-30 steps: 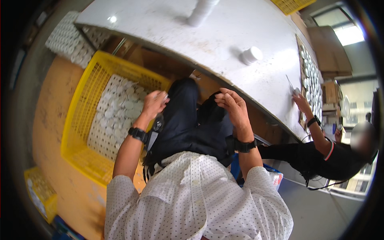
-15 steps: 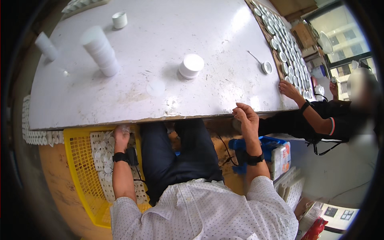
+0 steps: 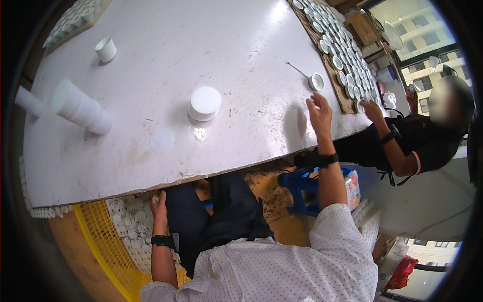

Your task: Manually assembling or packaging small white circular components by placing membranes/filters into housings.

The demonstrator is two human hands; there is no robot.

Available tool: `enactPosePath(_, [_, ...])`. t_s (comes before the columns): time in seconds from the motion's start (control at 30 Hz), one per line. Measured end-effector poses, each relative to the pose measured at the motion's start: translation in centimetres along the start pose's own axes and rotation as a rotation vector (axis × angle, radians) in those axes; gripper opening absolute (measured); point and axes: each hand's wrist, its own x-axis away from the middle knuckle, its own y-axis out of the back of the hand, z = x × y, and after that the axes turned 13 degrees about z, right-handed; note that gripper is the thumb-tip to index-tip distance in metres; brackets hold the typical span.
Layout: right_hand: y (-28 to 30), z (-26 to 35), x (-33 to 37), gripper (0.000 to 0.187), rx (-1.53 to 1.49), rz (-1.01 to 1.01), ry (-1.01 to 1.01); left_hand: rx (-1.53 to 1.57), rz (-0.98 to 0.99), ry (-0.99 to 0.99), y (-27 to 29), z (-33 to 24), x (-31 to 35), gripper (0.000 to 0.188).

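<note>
My right hand (image 3: 320,115) is over the table, fingers apart and empty. Just beyond its fingertips stands a small white round dish (image 3: 316,81), with a thin-handled tool (image 3: 297,69) beside it. My left hand (image 3: 159,205) is low at the table's front edge, above the yellow crate (image 3: 98,231). Its fingers are curled around something small that I cannot make out. Near the middle of the table sits a white round block or stack of discs (image 3: 205,103). A pale translucent disc (image 3: 162,140) lies flat on the tabletop nearer to me.
At left stand a leaning stack of white cups (image 3: 83,107) and a white cup (image 3: 105,50). A board of small white dishes (image 3: 347,65) lies at right, where a co-worker's hand (image 3: 372,111) rests. White perforated pieces (image 3: 128,229) fill the crate. A blue stool (image 3: 302,189) is below.
My right hand has moved forward over the table toward the small dish. My left hand stays low by the table edge. The view has turned, shifting the table's things leftward.
</note>
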Motion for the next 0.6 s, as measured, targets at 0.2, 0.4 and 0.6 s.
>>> enactPosePath(0.2, [1.1, -6.2, -7.5, 0.084, 0.200, -0.003, -0.197, 0.515, 0.090, -0.086, 4.8, 3.5, -3.1, 0.030])
enactPosePath(0.4, [-0.1, -5.9, -9.8, 0.092, 0.285, 0.037, -0.210, 0.492, -0.116, 0.146, 7.2, 3.3, -6.7, 0.016])
enactPosePath(0.6, [0.4, -3.6, -7.4, 0.081, 0.021, 0.060, -0.209, 0.566, -0.220, 0.039, 7.6, 6.9, -4.8, 0.019])
